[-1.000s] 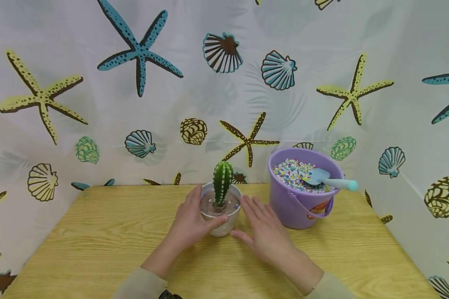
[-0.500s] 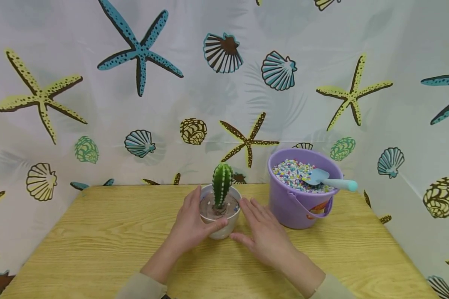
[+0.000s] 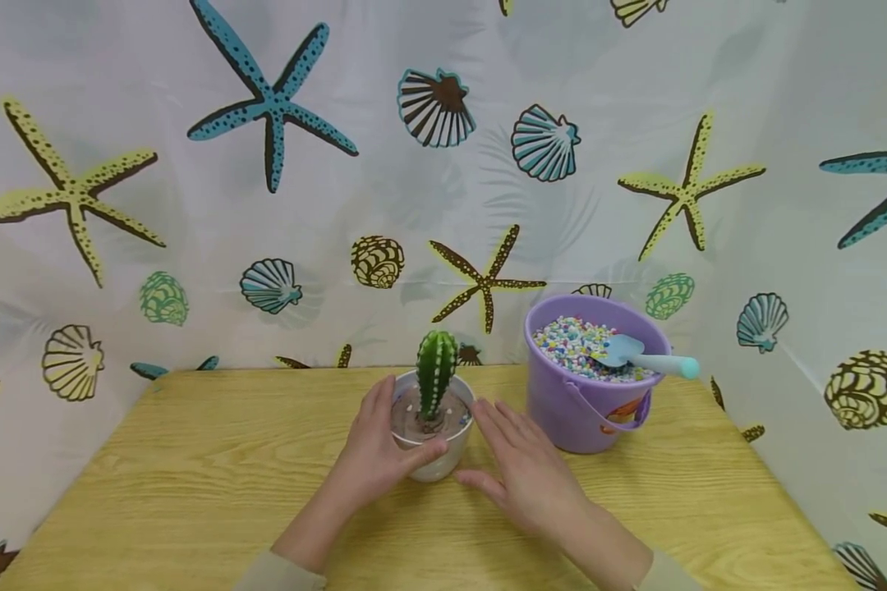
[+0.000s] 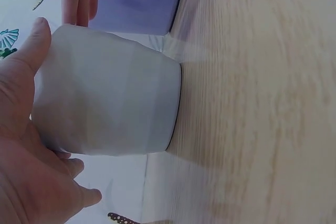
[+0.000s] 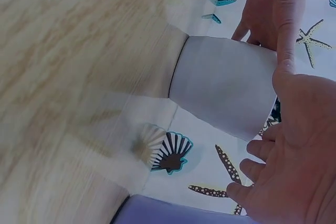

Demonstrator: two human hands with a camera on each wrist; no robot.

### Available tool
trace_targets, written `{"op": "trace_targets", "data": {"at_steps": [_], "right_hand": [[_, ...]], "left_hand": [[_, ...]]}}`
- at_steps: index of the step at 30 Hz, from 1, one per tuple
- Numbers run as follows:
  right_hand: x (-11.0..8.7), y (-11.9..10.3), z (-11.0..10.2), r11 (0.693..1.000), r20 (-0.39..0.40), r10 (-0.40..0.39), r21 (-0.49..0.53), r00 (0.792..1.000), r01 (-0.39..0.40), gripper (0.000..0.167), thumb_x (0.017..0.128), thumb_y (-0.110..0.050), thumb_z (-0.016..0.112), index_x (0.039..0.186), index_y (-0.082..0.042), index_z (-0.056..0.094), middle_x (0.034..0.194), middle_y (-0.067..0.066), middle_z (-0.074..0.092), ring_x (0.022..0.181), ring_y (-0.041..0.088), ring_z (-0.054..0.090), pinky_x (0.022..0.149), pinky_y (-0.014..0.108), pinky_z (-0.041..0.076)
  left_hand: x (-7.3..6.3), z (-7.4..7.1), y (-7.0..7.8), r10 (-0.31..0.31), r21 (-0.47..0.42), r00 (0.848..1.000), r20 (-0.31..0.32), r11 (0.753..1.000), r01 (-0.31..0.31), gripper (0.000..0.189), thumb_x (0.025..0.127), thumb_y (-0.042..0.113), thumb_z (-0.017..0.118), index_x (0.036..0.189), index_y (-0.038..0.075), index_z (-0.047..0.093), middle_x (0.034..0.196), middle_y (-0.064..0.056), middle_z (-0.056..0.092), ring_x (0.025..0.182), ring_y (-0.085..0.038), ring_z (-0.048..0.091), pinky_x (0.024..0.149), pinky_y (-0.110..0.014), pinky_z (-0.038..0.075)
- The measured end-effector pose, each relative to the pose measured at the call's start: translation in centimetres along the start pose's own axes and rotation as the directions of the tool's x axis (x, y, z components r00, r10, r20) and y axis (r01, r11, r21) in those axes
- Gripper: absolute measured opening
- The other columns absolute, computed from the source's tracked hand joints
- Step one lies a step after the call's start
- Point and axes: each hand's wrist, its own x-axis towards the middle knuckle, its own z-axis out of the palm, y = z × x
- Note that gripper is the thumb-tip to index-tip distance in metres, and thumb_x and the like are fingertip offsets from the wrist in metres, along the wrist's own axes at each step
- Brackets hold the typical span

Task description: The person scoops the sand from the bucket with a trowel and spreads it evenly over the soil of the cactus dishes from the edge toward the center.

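A green cactus (image 3: 437, 373) with pale spines stands upright in a white flowerpot (image 3: 439, 465) on the table, with brown soil-like filling and a few small pebbles. My left hand (image 3: 369, 451) holds the pot near its rim, thumb across the front and fingers along the left side. On the right side, my right hand (image 3: 532, 468) has its fingers straight, their tips touching or very close to the pot. The left wrist view shows the pot's plain wall (image 4: 110, 93) below the left thumb. The pot's base sits on the wood, or nearly so.
A purple bucket (image 3: 562, 419) stands behind the right hand, filled with small multicoloured beads (image 3: 572, 341). A light blue toy shovel (image 3: 654, 359) lies in it, handle over the rim. The wooden table (image 3: 214, 476) meets a shell-and-starfish curtain (image 3: 325, 197) at the back and sides.
The flowerpot with its cactus has slid slightly toward me, the left hand staying on it and the right hand alongside. The head view has shifted slightly; the bucket stays put.
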Motion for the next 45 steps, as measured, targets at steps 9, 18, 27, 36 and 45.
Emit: {"op": "trace_targets", "data": {"at_steps": [9,18,27,36,45], "right_hand": [[-1.4,0.4,-2.1,0.999,-0.045,0.0,-0.046,0.999,-0.002,0.088,0.106,-0.054,0.07,0.17,-0.003,0.039,0.173,0.017,0.042,0.161,0.038,0.036,0.132,0.056,0.024],[-2.5,1.5,-4.9,0.989,-0.121,-0.044,-0.146,0.992,0.026,0.09,0.105,-0.056,0.07,0.171,-0.004,0.038,0.174,0.015,0.04,0.162,0.037,0.034,0.131,0.057,0.027],[-2.9,3.4,-7.9,0.973,-0.217,-0.074,-0.229,0.973,0.023,0.093,0.11,-0.073,0.034,0.168,0.0,0.042,0.172,0.018,0.044,0.158,0.041,0.04,0.129,0.06,0.03],[-3.2,6.2,-11.7,0.949,-0.187,0.066,-0.293,0.98,-0.12,0.088,0.108,-0.055,0.065,0.171,-0.002,0.035,0.175,0.019,0.038,0.163,0.041,0.03,0.134,0.059,0.017],[-3.2,9.2,-13.7,0.936,-0.207,0.099,-0.312,0.973,-0.161,0.09,0.105,-0.047,0.074,0.171,0.001,0.035,0.172,0.025,0.04,0.16,0.047,0.032,0.131,0.066,0.019]], "left_hand": [[0.1,0.0,0.0,-0.026,-0.098,1.0,0.002,0.995,0.026,0.133,0.088,0.06,0.091,0.175,0.001,0.01,0.178,-0.029,0.02,0.161,-0.05,0.027,0.125,-0.069,0.033],[0.3,0.1,-0.1,-0.052,-0.121,0.999,0.008,0.991,0.053,0.135,0.086,0.059,0.092,0.176,0.003,0.009,0.176,-0.029,0.019,0.159,-0.051,0.03,0.123,-0.068,0.036],[0.4,0.1,-0.2,-0.064,-0.162,0.998,0.025,0.984,0.067,0.135,0.085,0.057,0.094,0.176,0.004,0.009,0.176,-0.028,0.016,0.159,-0.051,0.03,0.123,-0.069,0.035],[0.4,-0.1,-0.1,-0.063,-0.197,0.997,0.053,0.978,0.073,0.134,0.084,0.056,0.096,0.175,0.005,0.012,0.176,-0.028,0.02,0.16,-0.05,0.028,0.125,-0.069,0.033],[0.3,-0.2,-0.2,-0.075,-0.236,0.994,0.076,0.967,0.091,0.135,0.083,0.054,0.097,0.176,0.008,0.01,0.176,-0.028,0.023,0.16,-0.05,0.029,0.125,-0.069,0.033]]}}
